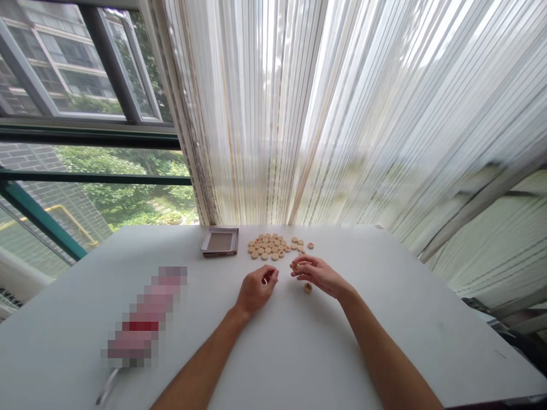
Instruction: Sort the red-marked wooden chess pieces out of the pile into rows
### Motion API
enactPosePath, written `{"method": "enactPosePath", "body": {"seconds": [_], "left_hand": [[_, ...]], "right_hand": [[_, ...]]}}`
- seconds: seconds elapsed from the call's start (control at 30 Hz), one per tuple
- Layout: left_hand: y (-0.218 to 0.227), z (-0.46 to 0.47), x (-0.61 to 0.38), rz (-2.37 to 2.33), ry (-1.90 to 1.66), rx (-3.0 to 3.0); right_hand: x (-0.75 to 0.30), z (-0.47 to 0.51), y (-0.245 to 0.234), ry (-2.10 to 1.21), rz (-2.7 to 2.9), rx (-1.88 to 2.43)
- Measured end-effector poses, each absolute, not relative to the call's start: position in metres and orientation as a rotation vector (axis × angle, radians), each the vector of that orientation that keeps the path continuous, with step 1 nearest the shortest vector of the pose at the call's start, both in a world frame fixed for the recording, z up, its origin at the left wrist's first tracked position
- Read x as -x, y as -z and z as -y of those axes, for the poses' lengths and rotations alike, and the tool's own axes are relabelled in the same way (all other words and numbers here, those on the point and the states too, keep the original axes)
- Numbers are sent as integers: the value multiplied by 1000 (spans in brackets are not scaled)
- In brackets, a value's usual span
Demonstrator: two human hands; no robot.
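I am watching my left hand (256, 289) curling up, I cannot tell around what, while my right hand (318, 274) is pinching a wooden chess piece (296, 266) near the pile (269, 246).

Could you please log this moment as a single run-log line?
left hand: curled on table, contents unclear | right hand: fingertips near wooden discs | single disc: beside right hand | box: left of discs
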State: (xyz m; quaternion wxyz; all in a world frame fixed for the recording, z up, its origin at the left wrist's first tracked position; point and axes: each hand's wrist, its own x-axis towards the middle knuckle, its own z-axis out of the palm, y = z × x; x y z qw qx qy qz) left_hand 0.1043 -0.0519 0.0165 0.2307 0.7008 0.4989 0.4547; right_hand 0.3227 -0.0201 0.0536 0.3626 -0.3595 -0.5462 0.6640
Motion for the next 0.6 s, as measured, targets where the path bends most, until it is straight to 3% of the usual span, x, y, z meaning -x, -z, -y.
{"method": "enactPosePath", "body": {"seconds": [0.6], "left_hand": [[-16,53,-104,-1355,-1214,-1994]], "right_hand": [[-317,28,-54,-1388,1515,978]]}}
